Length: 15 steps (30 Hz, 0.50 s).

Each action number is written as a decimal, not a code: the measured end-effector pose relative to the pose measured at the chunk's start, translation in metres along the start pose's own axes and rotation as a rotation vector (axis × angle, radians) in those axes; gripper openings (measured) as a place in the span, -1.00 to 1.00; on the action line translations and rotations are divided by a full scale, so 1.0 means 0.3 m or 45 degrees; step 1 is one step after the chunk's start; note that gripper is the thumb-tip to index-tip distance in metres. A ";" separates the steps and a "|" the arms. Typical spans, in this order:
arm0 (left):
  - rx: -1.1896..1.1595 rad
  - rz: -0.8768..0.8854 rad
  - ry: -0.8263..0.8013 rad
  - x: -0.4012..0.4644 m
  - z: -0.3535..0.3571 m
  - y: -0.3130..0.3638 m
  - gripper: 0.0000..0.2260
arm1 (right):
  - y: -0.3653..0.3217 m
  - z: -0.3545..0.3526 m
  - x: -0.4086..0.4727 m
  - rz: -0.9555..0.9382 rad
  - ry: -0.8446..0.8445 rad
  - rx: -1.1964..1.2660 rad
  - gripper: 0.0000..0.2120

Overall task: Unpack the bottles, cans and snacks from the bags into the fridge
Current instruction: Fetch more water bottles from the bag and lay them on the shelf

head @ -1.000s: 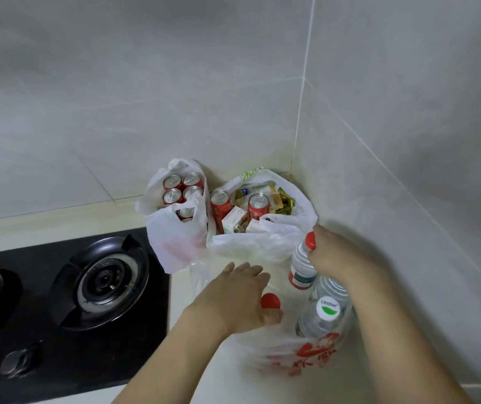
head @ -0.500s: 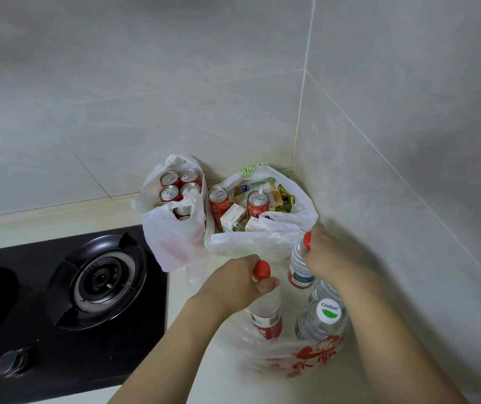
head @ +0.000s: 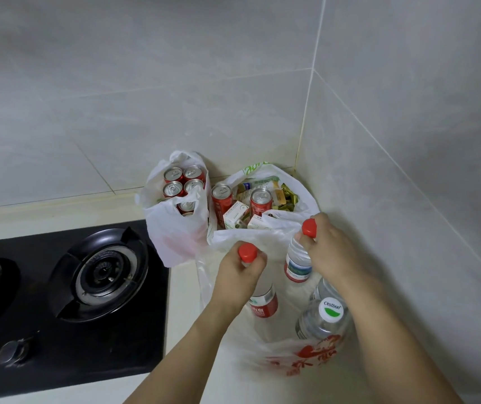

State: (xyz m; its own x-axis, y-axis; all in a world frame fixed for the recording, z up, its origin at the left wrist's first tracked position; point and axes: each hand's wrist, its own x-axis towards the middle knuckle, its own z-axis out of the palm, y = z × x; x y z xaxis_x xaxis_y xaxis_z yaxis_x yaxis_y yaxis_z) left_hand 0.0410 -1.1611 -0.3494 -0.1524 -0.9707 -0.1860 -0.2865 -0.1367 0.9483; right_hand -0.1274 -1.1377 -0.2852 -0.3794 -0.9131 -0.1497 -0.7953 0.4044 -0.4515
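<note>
Landmark: near bag (head: 297, 360) on counter. Stove (head: 67, 295) left of it. Can bag (head: 175, 231) behind-left, snack bag (head: 265, 237) behind. Left hand (head: 240, 279) grips left red-capped bottle (head: 262, 301) by neck, above bag. Right hand (head: 331, 252) grips right red-capped bottle (head: 299, 262) likewise. White-capped bottle (head: 325, 319) inside bag, right.

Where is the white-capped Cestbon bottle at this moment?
In the head view, the Cestbon bottle stands lower right in the near bag, just below the right hand and right of the left hand's red-capped bottle.
</note>
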 end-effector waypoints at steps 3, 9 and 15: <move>-0.108 0.113 0.189 -0.005 -0.029 0.058 -0.95 | -0.029 -0.039 -0.006 -0.102 0.116 0.260 -0.65; -0.301 0.366 0.474 -0.025 -0.143 0.327 -0.74 | -0.173 -0.161 -0.038 -0.380 0.458 0.951 -0.81; -0.313 0.644 0.563 -0.121 -0.293 0.627 -0.77 | -0.340 -0.279 -0.091 -0.458 0.769 1.339 -0.84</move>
State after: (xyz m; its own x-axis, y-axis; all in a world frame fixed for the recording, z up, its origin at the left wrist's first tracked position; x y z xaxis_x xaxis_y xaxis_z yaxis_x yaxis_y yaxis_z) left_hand 0.0759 -1.1691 -0.1416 0.2024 -0.9089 0.3645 -0.0528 0.3615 0.9309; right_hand -0.0753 -1.1496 -0.1615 -0.5959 -0.6811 0.4255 -0.2445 -0.3509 -0.9039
